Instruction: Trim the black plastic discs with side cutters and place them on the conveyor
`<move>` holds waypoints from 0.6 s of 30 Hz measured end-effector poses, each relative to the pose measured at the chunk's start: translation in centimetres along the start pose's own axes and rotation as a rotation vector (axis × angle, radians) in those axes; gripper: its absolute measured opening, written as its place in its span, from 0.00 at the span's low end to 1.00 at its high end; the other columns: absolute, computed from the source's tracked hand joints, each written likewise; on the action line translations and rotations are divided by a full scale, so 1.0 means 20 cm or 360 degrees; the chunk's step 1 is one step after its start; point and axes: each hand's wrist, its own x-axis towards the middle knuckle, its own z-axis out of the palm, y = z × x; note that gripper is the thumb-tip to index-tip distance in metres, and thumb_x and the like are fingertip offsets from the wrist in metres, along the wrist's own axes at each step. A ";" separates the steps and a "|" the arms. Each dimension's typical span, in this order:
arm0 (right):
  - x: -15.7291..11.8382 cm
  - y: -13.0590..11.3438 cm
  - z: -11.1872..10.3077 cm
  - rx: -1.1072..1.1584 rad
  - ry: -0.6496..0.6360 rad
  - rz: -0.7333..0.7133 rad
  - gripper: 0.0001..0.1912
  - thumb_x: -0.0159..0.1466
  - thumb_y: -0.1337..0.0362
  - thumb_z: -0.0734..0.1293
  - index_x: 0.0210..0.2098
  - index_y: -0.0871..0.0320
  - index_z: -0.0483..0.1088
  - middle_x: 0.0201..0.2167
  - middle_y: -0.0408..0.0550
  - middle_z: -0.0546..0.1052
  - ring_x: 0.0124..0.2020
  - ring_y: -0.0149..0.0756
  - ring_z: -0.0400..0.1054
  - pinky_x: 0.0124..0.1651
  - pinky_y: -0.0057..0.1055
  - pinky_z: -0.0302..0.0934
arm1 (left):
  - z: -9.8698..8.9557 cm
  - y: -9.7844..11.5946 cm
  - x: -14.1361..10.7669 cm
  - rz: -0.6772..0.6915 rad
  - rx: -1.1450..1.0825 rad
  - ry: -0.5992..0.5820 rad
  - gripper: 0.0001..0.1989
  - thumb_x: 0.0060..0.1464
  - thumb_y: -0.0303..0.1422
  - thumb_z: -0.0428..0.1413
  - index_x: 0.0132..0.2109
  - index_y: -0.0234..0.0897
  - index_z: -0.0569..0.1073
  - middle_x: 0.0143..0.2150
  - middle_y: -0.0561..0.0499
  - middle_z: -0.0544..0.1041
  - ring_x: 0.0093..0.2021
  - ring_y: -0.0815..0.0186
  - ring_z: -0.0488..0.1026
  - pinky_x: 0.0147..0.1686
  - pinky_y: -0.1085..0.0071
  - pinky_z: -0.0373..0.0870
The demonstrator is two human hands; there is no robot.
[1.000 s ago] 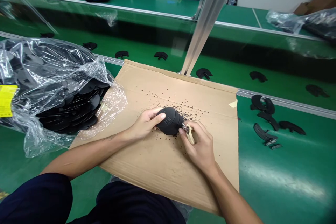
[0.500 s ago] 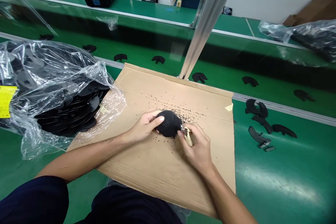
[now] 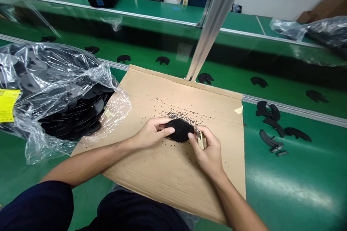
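My left hand [image 3: 153, 132] is closed on the rounded end of a flat black plastic part [image 3: 179, 130], thumb on top and fingers beneath. In my right hand [image 3: 208, 148] is a small metal tool with a cream-coloured grip [image 3: 201, 140]; its exact kind I cannot make out. The right thumb and the tool's metal tip are at the part's narrow right end. Small black scraps [image 3: 187, 115] lie scattered on the cardboard sheet [image 3: 162, 173] beneath and behind the part.
To the left, a clear plastic bag [image 3: 62, 68] spills a heap of black discs [image 3: 73, 119]. Several curved black pieces [image 3: 268, 110] lie on the green surface at right. A metal post [image 3: 207, 32] rises behind the cardboard, with more black pieces [image 3: 162, 60] along the belt.
The black part has moved a little to the right and turned, so its raised lettering shows less. Both hands have shifted slightly right with it.
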 end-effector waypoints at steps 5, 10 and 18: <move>-0.01 -0.01 0.00 -0.0018 0.0013 -0.0076 0.04 0.66 0.61 0.67 0.37 0.55 0.69 0.30 0.44 0.71 0.31 0.35 0.65 0.35 0.32 0.61 | -0.01 -0.01 -0.01 -0.0021 0.0122 0.0006 0.14 0.54 0.33 0.65 0.46 0.31 0.79 0.43 0.44 0.82 0.43 0.63 0.79 0.44 0.69 0.77; -0.01 -0.02 0.00 -0.0062 0.0011 -0.0153 0.02 0.66 0.64 0.66 0.38 0.54 0.68 0.31 0.44 0.72 0.32 0.35 0.66 0.35 0.32 0.61 | 0.00 -0.01 -0.01 0.0015 0.0241 0.0024 0.10 0.56 0.33 0.62 0.43 0.31 0.79 0.40 0.46 0.82 0.39 0.64 0.78 0.42 0.69 0.77; -0.01 -0.03 0.00 -0.0090 0.0023 -0.0183 0.02 0.65 0.65 0.66 0.38 0.54 0.68 0.30 0.44 0.72 0.31 0.36 0.66 0.34 0.32 0.60 | 0.00 0.00 -0.02 0.0110 0.0374 -0.0006 0.11 0.58 0.35 0.62 0.44 0.31 0.80 0.41 0.45 0.83 0.39 0.64 0.79 0.44 0.67 0.77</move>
